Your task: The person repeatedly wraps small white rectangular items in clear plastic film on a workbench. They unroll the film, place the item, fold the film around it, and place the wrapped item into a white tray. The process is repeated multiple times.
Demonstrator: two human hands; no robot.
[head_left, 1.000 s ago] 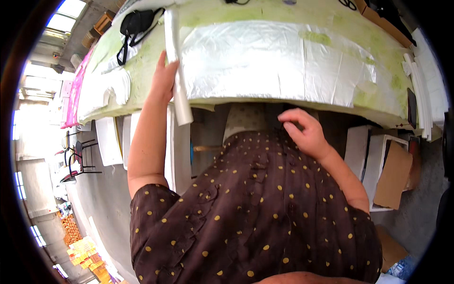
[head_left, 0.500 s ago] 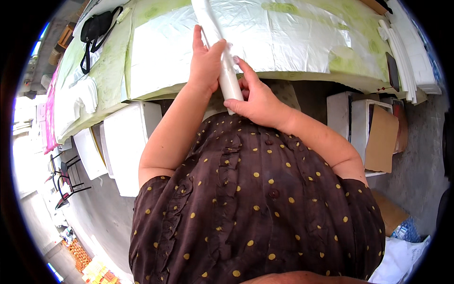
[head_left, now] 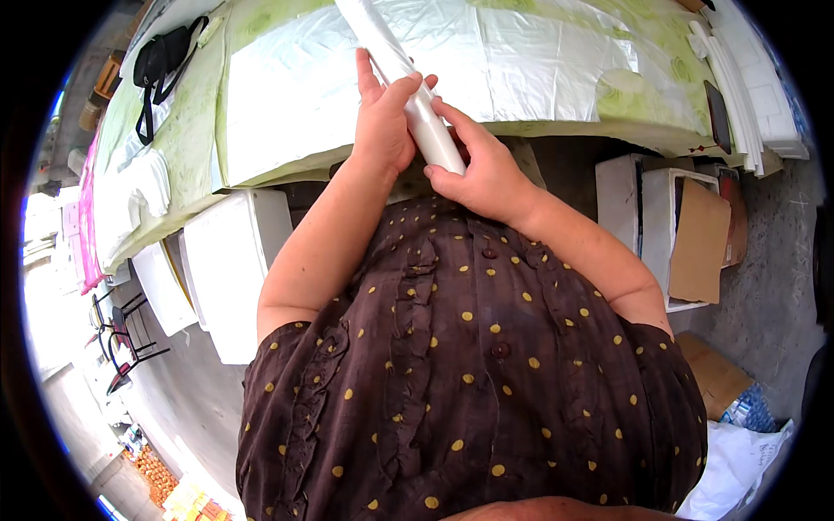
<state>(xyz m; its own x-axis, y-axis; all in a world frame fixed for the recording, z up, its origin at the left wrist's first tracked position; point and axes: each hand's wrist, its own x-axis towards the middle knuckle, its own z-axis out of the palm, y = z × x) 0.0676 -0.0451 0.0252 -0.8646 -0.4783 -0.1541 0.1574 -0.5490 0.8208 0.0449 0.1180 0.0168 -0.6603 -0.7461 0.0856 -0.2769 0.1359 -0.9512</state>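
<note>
Slanting away from me over the table's near edge is a long white roll (head_left: 434, 135) that looks like rolled plastic film. My left hand (head_left: 386, 117) is closed round its middle, the thumb lying across the roll. Close to the near end, my right hand (head_left: 480, 167) grips it from the right with thumb and fingers. The roll's far end runs out of the picture at the top. Under it, silvery-white sheeting (head_left: 295, 87) lies flat over the green patterned tablecloth (head_left: 638, 95).
A black bag (head_left: 162, 59) lies at the far left near crumpled white plastic (head_left: 143, 182). On the right are a dark phone-like slab (head_left: 718, 117) and thin white rolls (head_left: 734, 95). White boxes (head_left: 228, 269) and cardboard (head_left: 700, 239) stand below the table edge.
The roll has tilted further, its far end swinging left and its near end shifting right and away from me. Both hands keep hold of it. The whole view has shifted slightly.
</note>
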